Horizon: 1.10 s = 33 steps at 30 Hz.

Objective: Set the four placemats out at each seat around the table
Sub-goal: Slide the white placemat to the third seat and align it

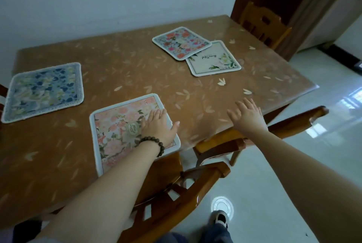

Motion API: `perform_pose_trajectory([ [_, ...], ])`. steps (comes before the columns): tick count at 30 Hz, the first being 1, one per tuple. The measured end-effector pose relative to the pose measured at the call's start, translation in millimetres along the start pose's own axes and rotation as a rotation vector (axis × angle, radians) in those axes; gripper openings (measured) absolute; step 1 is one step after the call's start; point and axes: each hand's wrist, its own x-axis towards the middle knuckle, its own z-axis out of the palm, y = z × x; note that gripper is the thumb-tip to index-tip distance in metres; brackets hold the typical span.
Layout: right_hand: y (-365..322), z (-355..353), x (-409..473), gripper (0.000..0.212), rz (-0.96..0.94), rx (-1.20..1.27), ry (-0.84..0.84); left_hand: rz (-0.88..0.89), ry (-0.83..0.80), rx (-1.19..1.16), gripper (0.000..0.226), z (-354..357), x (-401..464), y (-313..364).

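A pink floral placemat (115, 133) lies at the near edge of the brown table (127, 70); my left hand (158, 125) rests flat on its right part, fingers straight. A blue floral placemat (44, 90) lies at the left side. At the far right, a multicoloured floral placemat (181, 42) overlaps a corner of a white placemat with lettering (213, 59). My right hand (247, 114) hovers with spread fingers over the table's near right edge, holding nothing.
Wooden chairs stand around the table: one below my arms (176, 195), one tucked under the right edge (293, 123), one at the far right corner (262, 23). White glossy floor (274, 184) lies to the right. My shoe (221, 218) is on it.
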Motion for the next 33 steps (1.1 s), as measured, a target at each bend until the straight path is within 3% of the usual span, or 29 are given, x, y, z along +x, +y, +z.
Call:
perform_pose_trajectory([
  [7,79.8,-20.4,15.1,0.066,0.064,0.028,0.025,0.03,0.006,0.026,0.078,5.6,11.8,75.0],
  [12,137.2,-27.8,46.5,0.066,-0.027,0.02,0.023,0.015,0.056,0.045,0.076,23.5,21.6,136.9],
  [21,254.4,-55.8,119.8,0.066,-0.188,0.029,-0.055,-0.165,0.139,0.074,0.076,41.6,43.0,255.3],
  [26,266.6,-60.1,154.5,0.067,-0.299,0.048,-0.086,-0.223,0.152,0.072,0.075,41.7,46.0,294.6],
  [33,243.1,-50.6,194.9,0.061,-0.424,0.07,-0.146,-0.284,0.156,0.073,0.075,40.0,71.4,299.3],
])
